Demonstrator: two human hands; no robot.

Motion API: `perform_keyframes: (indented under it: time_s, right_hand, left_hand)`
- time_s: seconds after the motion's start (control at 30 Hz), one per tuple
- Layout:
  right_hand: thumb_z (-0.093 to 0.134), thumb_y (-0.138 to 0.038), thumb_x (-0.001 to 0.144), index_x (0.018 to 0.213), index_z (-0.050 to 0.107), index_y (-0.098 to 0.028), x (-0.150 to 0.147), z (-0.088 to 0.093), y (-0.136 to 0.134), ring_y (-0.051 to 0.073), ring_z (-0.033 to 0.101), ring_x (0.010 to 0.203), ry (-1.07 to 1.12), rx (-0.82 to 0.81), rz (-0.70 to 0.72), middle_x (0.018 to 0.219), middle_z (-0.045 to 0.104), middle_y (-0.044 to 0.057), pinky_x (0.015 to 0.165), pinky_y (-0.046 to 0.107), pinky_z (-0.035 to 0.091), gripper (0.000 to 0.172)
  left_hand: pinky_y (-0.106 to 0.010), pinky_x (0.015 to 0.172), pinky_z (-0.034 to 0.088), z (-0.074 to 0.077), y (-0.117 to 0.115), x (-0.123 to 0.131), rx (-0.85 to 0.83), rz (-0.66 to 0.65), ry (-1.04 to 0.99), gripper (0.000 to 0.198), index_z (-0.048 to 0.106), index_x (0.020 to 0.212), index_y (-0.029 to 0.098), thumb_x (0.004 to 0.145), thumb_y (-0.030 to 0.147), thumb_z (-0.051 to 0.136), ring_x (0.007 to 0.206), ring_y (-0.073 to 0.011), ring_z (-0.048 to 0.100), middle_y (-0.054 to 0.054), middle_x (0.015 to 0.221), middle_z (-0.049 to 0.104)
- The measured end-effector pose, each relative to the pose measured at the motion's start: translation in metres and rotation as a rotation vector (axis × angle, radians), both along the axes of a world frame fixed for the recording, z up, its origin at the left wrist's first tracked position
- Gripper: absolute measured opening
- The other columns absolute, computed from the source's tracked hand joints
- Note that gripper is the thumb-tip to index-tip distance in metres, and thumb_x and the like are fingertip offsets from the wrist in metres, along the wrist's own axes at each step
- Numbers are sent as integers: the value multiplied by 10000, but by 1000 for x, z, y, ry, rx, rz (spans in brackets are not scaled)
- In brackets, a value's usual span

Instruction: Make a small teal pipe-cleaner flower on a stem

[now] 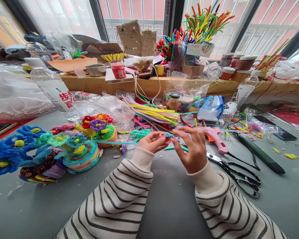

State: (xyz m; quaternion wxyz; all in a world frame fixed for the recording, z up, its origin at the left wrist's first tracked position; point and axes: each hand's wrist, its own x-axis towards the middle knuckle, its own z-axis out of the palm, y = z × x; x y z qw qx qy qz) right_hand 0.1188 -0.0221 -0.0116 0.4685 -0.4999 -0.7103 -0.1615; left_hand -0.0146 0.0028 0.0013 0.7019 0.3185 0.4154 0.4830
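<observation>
My left hand [153, 142] pinches a small coiled pipe cleaner piece [168, 135], pink with a light blue part, above the middle of the table. My right hand [193, 149] is at its blue end, thumb and index fingertip closed around it and the other fingers stretched out. A light blue pipe cleaner strand [117, 142] runs leftward from my left hand. Beyond the hands lies a bundle of yellow, pink and lilac pipe cleaners [154, 113]. Short turquoise pieces [140, 133] are close to my left hand.
Fuzzy flowers [17, 142] and a coiled pastel pot [82, 157] stand at left. On the right are a pink glue gun [215, 137], black-handled scissors [235, 172] and a dark green stick [261, 152]. Bottles, a jar [173, 100] and plastic bags line the back, below a crowded ledge [109, 87].
</observation>
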Motion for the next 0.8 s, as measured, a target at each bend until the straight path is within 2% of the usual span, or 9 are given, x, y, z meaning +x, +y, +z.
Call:
perform_keyframes:
  time_s: [0.3, 0.57, 0.8]
  right_hand:
    - [488, -364, 725, 1033, 535, -290, 2, 2, 0, 238, 384, 1006, -228, -34, 44, 1192, 423, 43, 834, 408, 315, 321]
    - [485, -358, 730, 1045, 528, -299, 3, 2, 0, 240, 361, 1035, -246, -45, 45, 1217, 396, 38, 856, 418, 305, 323]
    - [498, -345, 725, 995, 563, -300, 4, 4, 0, 241, 365, 1033, -238, -32, 63, 1205, 410, 29, 851, 416, 315, 281]
  left_hand:
    - [-241, 639, 479, 2, -1, -1, 41, 53, -13, 231, 582, 704, 132, 495, 127, 681, 593, -105, 595, 5, 638, 621]
    - [-224, 607, 478, 1, 3, -3, 57, 43, -33, 299, 560, 729, 128, 464, 145, 697, 562, -100, 595, 8, 610, 628]
    - [-254, 596, 480, 1, 1, -4, 155, 59, 16, 349, 554, 755, 132, 444, 175, 708, 562, -125, 598, -6, 591, 630]
